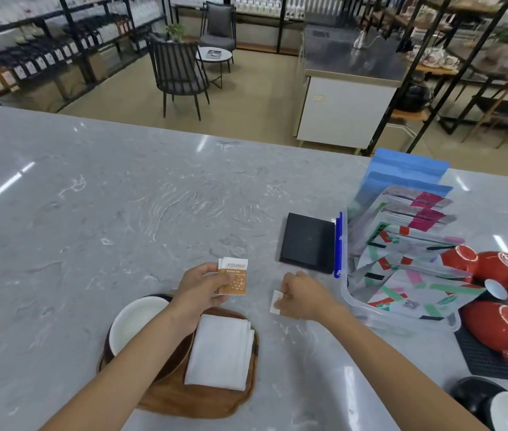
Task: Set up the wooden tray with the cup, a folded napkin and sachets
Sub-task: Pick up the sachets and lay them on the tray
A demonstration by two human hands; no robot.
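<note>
Farthest left on the wooden tray: the cup, white inside and dark outside, parked at the tray's left end, probably to leave the right side free. Partly hidden by the left forearm crossing over it.

Next, the folded napkin, lying flat on the tray's right half, just beside the cup, edges squared up; seemingly laid there as a bed for what comes next.

Above the tray's far edge, the left hand, fingers closed around a small stack of sachets, orange-and-white, printed face up, at least two by the offset edges. Held clear of the tabletop, likely gathered as a set before going down together.

Further right, the right hand, lowered to the tabletop and pinched on one more sachet, mostly covered by the fingers; whether lifted yet or flat on the surface, impossible to tell. Probably being collected to join the stack.

Far right: a clear plastic bin of pouches, untouched.
</note>
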